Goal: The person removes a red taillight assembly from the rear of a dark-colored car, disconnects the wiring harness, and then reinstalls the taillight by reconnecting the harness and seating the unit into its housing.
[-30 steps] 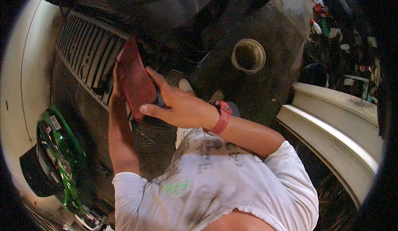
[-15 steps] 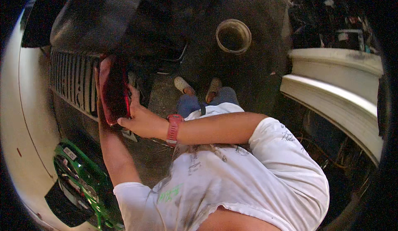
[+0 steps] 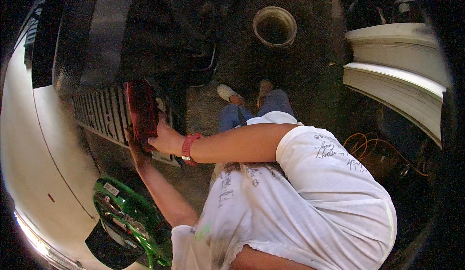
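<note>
A long, glossy red piece (image 3: pixel 141 108), which looks like a car tail light, is held between my two hands at the left. My right hand (image 3: pixel 168 138) grips its near right side, with the thumb near the lower end; a red watch (image 3: pixel 190 148) is on that wrist. My left hand (image 3: pixel 135 141) is at its lower left edge, with the fingers partly hidden. Just behind and left of the red piece is a grey ribbed panel like a grille (image 3: pixel 100 115). The red piece's far end reaches a large black rounded form (image 3: pixel 92 42).
A round bucket (image 3: pixel 274 43) stands on the dark floor beyond my feet. Cream moulded panels (image 3: pixel 397 78) are at the right, with an orange cable (image 3: pixel 362 144) below. At the lower left is a green motorcycle (image 3: pixel 123 204) beside a pale wall (image 3: pixel 46 158).
My view has shifted and I lean further toward the black form. Both hands have carried the red piece closer to it, and its far end now sits against or under its edge.
</note>
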### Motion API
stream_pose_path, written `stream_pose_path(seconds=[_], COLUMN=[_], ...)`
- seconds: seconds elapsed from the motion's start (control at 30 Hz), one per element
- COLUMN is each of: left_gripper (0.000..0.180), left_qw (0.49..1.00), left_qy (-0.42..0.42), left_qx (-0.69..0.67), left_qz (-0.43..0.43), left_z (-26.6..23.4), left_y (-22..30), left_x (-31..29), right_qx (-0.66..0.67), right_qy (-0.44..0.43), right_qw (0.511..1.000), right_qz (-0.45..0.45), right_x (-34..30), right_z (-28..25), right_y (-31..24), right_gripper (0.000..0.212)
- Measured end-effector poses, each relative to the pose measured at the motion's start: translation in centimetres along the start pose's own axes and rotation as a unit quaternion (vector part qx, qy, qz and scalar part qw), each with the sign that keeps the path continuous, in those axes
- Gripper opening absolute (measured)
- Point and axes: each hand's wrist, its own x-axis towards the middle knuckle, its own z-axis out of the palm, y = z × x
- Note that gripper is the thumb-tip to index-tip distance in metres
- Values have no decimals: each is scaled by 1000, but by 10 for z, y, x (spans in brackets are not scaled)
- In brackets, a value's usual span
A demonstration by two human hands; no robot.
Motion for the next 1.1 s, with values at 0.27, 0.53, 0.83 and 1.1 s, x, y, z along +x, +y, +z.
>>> stream_pose_path(seconds=[0.27,0.53,0.83,1.1], left_gripper=[80,64,91,88], left_qw=[965,951,957,944], left_qy=[257,197,175,161], left_qx=[-49,-236,-231,-270], left_qz=[31,34,25,103], left_z=[9,41,77,103], left_y=[-81,-134,-127,-136], left_x=[-38,-59,-72,-79], right_qx=[-108,-153,-230,-170], right_qy=[-106,-104,-130,-179], right_qw=[986,973,955,955], right_qz=[65,137,133,165], right_x=[-4,5,-7,-18], right_z=[-26,-17,-43,-68], right_y=[27,65,61,53], right_gripper=[75,91,80,119])
